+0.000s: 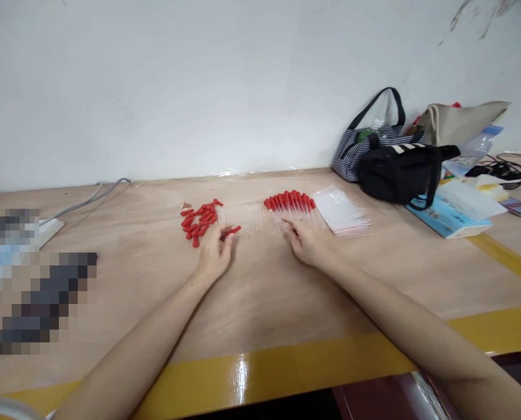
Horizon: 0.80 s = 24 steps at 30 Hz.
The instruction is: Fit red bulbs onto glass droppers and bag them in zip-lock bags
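Held pinched in left hand (pixel 215 252): one red cap (pixel 234 230), long axis roughly crosswise to clear tubes (pixel 253 220). Clear tubes just right of and beyond left hand, farther from right hand (pixel 306 242). Right hand curled beside capped tubes (pixel 290 200); cannot tell whether gripping. Below: flat brown tabletop (pixel 251 303), yellow-taped edge; behind, pale wall (pixel 199 87).

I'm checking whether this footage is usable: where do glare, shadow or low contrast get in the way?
Head view throughout: bright glare streaks the yellow tape along the front edge of the table; soft shadow lies beside the right forearm; the clear tubes near the left hand blend into the surface, outlines hard to separate; pixelated blocks mask parts at left.
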Each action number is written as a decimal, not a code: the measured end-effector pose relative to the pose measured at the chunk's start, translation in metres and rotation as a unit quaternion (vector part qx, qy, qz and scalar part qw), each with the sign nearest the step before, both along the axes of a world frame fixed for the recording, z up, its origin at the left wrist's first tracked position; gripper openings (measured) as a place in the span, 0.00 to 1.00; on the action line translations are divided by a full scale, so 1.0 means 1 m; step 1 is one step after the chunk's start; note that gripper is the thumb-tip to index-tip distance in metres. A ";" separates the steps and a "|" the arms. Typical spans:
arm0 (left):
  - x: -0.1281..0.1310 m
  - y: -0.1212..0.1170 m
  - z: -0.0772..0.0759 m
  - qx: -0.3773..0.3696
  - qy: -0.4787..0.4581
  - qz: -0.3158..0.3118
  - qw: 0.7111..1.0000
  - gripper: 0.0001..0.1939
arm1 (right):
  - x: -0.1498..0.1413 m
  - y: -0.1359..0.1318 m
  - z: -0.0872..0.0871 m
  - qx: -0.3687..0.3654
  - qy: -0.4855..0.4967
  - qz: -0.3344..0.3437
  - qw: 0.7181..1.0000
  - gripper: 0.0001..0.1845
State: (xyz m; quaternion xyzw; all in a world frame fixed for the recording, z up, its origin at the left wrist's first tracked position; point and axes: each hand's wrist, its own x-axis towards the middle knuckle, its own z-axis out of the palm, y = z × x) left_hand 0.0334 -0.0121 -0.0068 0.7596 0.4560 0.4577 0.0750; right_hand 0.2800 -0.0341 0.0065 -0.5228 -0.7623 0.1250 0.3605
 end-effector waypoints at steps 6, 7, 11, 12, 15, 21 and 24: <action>0.021 -0.018 0.000 -0.083 0.026 -0.108 0.990 0.12 | -0.007 -0.015 -0.013 0.067 0.015 0.067 0.995 0.11; 0.021 -0.018 0.000 -0.090 0.023 -0.101 0.990 0.11 | -0.009 -0.016 -0.013 0.075 0.012 0.070 0.995 0.11; 0.017 -0.017 0.000 -0.103 0.015 -0.095 0.990 0.11 | -0.012 -0.017 -0.011 0.102 -0.007 0.086 0.991 0.10; 0.017 -0.016 0.000 -0.103 0.012 -0.097 0.990 0.11 | -0.012 -0.018 -0.010 0.104 -0.009 0.087 0.991 0.10; 0.018 -0.017 0.000 -0.110 0.010 -0.100 0.989 0.11 | -0.012 -0.018 -0.010 0.092 -0.015 0.077 0.993 0.10; 0.020 -0.019 -0.003 -0.159 -0.026 -0.115 0.980 0.12 | -0.011 -0.017 -0.015 0.070 -0.042 0.074 0.994 0.10; 0.021 -0.019 -0.006 -0.166 -0.049 -0.105 0.979 0.12 | -0.013 -0.018 -0.016 0.062 -0.046 0.084 0.993 0.10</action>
